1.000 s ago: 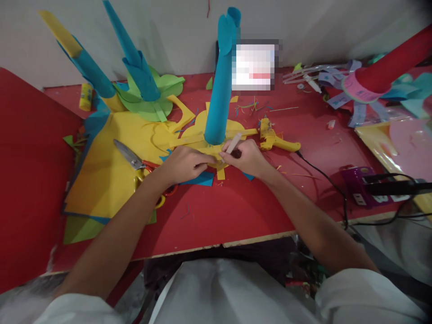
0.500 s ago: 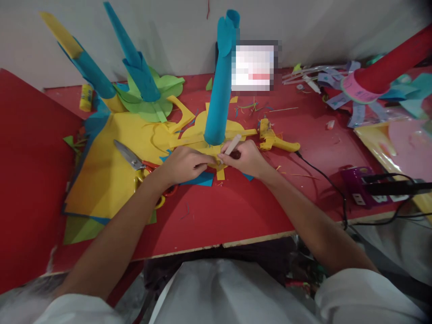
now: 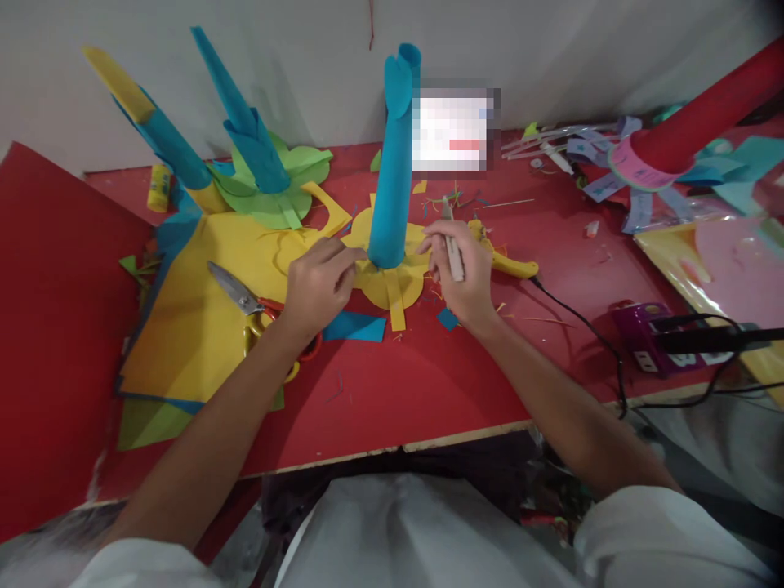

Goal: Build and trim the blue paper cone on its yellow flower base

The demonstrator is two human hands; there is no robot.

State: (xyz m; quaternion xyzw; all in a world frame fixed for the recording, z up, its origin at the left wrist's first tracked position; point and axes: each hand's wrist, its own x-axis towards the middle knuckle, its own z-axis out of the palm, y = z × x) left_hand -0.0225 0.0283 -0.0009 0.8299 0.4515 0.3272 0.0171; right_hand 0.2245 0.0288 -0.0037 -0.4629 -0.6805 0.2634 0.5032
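Observation:
A blue paper tube stands upright on a yellow flower-shaped paper base, with yellow strips spreading from its foot. My left hand is closed, thumb and forefinger pinching at the left side of the yellow flower close to the tube. In my right hand, closed and raised at the flower's right side, is a pale craft knife; its thin grey end points away from me. Scissors with red and yellow handles lie by my left forearm, partly covered by it.
Behind my right hand rests a yellow glue gun, its cord running to a purple power box. Yellow sheets lie left. Further back are a green flower with a blue tube, a glue stick and a blurred screen.
My right hand has lifted off the flower's front strip and moved right and away from me, turning the craft knife. My left hand has shifted slightly left and away from me.

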